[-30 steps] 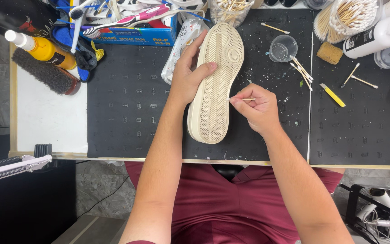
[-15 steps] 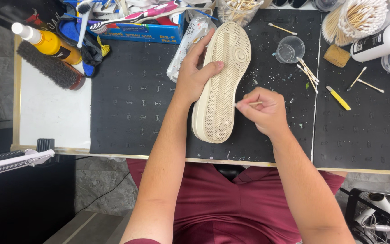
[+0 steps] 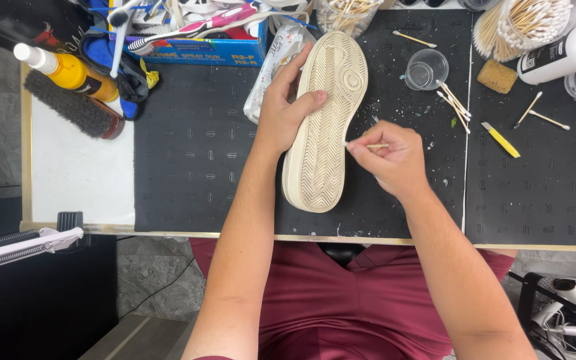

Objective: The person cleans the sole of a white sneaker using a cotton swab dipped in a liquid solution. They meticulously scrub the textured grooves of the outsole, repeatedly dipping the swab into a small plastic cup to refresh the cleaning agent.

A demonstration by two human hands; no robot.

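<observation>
A shoe (image 3: 325, 127) lies sole up on the black mat (image 3: 195, 147), its cream ribbed sole facing me. My left hand (image 3: 281, 110) grips the shoe's left side, thumb pressed across the sole. My right hand (image 3: 391, 160) pinches a wooden cotton swab (image 3: 368, 145), whose white tip touches the sole's right edge near the middle.
A clear plastic cup (image 3: 427, 69), loose swabs (image 3: 451, 100), a tan sponge (image 3: 496, 75), a yellow blade (image 3: 503, 140) and white bottles (image 3: 561, 50) lie to the right. A brush (image 3: 71, 103), an orange squeeze bottle (image 3: 68, 70) and a blue box with toothbrushes (image 3: 201, 43) sit at the left.
My right hand has shifted the swab slightly along the sole's right edge. The left hand keeps its grip, and the view has moved a little.
</observation>
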